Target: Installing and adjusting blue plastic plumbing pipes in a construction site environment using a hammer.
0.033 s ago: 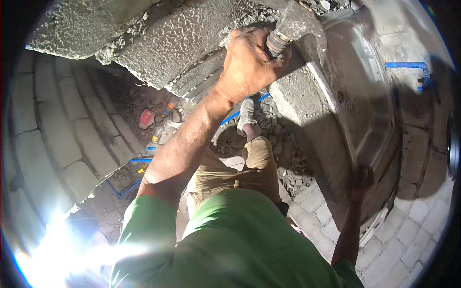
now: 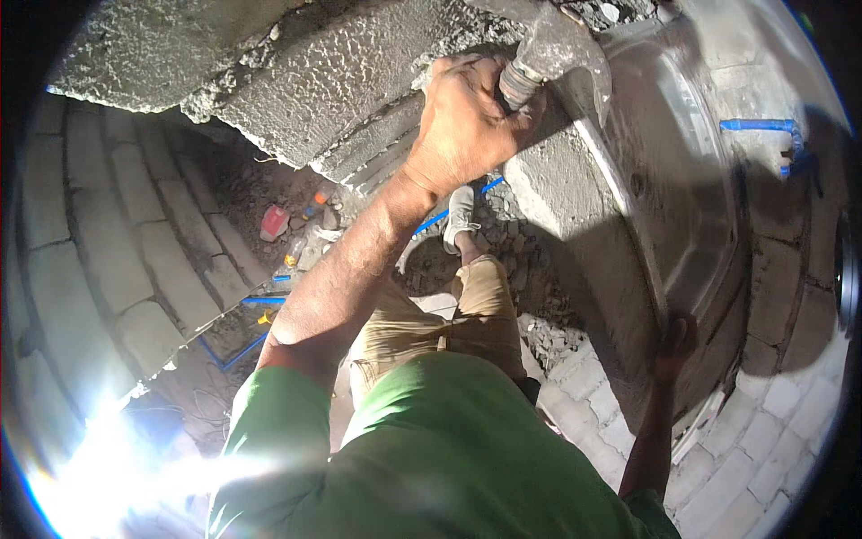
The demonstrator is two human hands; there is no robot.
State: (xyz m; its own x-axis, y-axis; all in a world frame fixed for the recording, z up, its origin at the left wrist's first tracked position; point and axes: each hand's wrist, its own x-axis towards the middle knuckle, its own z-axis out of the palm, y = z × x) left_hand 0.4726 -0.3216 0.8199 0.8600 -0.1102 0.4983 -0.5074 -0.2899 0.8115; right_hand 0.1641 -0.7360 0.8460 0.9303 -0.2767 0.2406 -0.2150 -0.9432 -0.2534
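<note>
- At upper centre: left hand (image 2: 476, 121) clenched around claw hammer (image 2: 558, 47), near its head.
- Lower right: shadowed right hand (image 2: 680, 341) at grey basin (image 2: 620, 184) rim; finger grip cannot be determined.

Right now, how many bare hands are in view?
2: the left hand, gripping the grey metal claw hammer, and the right hand, at the long pale rim. No others show.

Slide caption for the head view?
Left hand gripping a claw hammer near rough concrete; right hand by a long pale edge.
</note>
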